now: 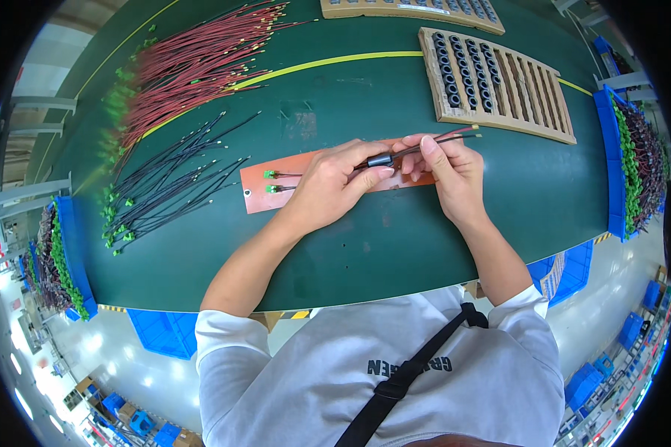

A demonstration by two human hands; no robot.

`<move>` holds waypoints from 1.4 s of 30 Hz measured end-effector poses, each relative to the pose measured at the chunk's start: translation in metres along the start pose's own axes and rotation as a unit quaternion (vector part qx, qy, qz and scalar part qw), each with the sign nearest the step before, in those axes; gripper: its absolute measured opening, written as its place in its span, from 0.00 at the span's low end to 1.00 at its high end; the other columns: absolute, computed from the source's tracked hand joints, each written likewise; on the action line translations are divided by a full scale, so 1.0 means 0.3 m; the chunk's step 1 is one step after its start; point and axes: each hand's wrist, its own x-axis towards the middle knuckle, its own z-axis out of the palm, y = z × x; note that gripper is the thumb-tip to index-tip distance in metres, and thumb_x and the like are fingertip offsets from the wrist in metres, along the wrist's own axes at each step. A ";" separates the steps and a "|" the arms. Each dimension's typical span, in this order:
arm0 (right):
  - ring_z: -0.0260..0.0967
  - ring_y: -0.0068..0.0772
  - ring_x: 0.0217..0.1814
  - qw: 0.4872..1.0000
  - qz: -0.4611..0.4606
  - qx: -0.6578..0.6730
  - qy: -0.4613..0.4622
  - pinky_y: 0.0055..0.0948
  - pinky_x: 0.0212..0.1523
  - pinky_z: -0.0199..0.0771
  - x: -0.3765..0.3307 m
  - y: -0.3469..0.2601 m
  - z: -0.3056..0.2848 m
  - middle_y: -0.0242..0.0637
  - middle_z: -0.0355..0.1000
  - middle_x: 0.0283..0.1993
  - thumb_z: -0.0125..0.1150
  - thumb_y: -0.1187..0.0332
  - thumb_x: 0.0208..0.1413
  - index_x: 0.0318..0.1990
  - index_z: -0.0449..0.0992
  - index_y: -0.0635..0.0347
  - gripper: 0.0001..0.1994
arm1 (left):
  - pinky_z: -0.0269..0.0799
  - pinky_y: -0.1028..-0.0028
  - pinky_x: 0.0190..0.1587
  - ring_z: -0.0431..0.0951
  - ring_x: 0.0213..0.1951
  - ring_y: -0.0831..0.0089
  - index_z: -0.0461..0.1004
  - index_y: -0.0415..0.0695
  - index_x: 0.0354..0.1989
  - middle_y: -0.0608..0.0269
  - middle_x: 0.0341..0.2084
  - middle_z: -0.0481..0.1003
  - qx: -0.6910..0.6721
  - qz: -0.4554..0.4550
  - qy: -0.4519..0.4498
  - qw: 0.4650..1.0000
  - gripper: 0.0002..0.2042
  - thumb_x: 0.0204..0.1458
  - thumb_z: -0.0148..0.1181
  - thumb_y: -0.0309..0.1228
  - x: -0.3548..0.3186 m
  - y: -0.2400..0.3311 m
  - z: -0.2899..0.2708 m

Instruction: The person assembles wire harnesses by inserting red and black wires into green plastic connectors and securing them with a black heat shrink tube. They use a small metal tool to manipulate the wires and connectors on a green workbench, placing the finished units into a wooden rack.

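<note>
My left hand (332, 182) is closed at the left end of a black ferrite core (380, 159), with the thumb and index finger around it. Wires pass through the core toward my right hand (452, 173), which pinches them just right of it. Beyond those fingers, red and black wire ends (462, 132) stick out to the upper right. Both hands rest over an orange-pink board (259, 202). Two green connectors (271, 174) with dark leads lie at the board's left part; the leads run under my left hand, where their course is hidden.
Red wires (201, 67) with green connectors lie at the far left, black wires (179, 182) nearer. A cardboard tray (552, 112) at the far right holds several ferrite cores. Another tray (425, 9) is behind it. Blue bins (616, 164) of cables flank the green table (425, 246).
</note>
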 end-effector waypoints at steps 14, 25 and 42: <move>0.72 0.17 0.35 0.991 0.092 0.092 -0.009 0.18 0.36 0.73 0.000 -0.025 -0.004 0.36 0.81 0.40 0.54 0.55 0.73 0.48 0.83 0.66 0.20 | 0.73 0.70 0.37 0.78 0.34 0.69 0.79 0.36 0.53 0.58 0.32 0.78 0.023 -0.018 0.033 0.999 0.13 0.64 0.60 0.29 -0.008 0.018 0.008; 0.71 0.15 0.36 0.998 0.026 0.061 -0.013 0.18 0.35 0.72 0.000 0.010 -0.023 0.33 0.81 0.40 0.52 0.56 0.74 0.49 0.83 0.66 0.20 | 0.76 0.66 0.50 0.83 0.44 0.60 0.77 0.38 0.58 0.52 0.45 0.82 0.101 0.052 0.025 0.993 0.18 0.59 0.65 0.26 -0.020 0.006 0.011; 0.79 0.29 0.45 0.993 -0.092 0.014 -0.067 0.25 0.41 0.86 -0.018 -0.006 -0.041 0.39 0.78 0.43 0.54 0.67 0.72 0.49 0.81 0.70 0.14 | 0.75 0.69 0.39 0.81 0.33 0.65 0.81 0.36 0.42 0.54 0.33 0.81 0.092 -0.036 0.026 0.995 0.08 0.57 0.67 0.26 0.004 0.059 -0.005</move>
